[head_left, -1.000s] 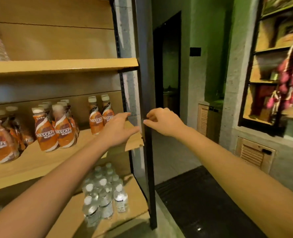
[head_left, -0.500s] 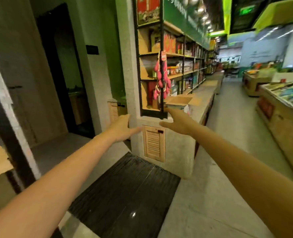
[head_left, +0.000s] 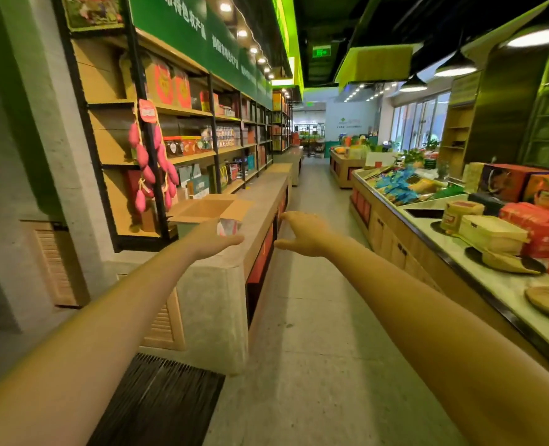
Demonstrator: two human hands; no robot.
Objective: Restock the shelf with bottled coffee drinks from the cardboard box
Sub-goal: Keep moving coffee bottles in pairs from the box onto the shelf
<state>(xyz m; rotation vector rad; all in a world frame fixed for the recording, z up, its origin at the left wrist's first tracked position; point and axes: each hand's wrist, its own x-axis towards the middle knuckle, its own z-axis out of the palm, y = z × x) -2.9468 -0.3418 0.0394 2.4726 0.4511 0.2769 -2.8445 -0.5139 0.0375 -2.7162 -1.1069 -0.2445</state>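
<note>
Bottles nowhere in sight from this angle; probably down inside the box (head_left: pixel 208 209), hidden below its open flaps. Nearest, both bare arms stretched forward. Left hand (head_left: pixel 216 242) flat and relaxed, fingers straight, holding nothing, overlapping the box's near wall in the picture; touching or just short of it, cannot tell. Right hand (head_left: pixel 302 235) likewise empty, fingers loosely spread and thumb out, hanging over the aisle just beside the counter (head_left: pixel 263 194) edge. Next out, the box itself, upright on the counter's near end, flaps splayed outward, only bare cardboard showing within. Behind it, a rack (head_left: pixel 192 157) of packaged goods, with a string of pink tubers (head_left: pixel 147 165) hanging at its post. Likely handling: full drinks, so fairly heavy for their size, stiff-walled, smooth and perhaps slick on the label. Best taken round the body below the shoulder, or pinched at the neck under the cap, one per hand. Flaps floppy, so no lifting the box by them; support from beneath if carrying it whole.
</note>
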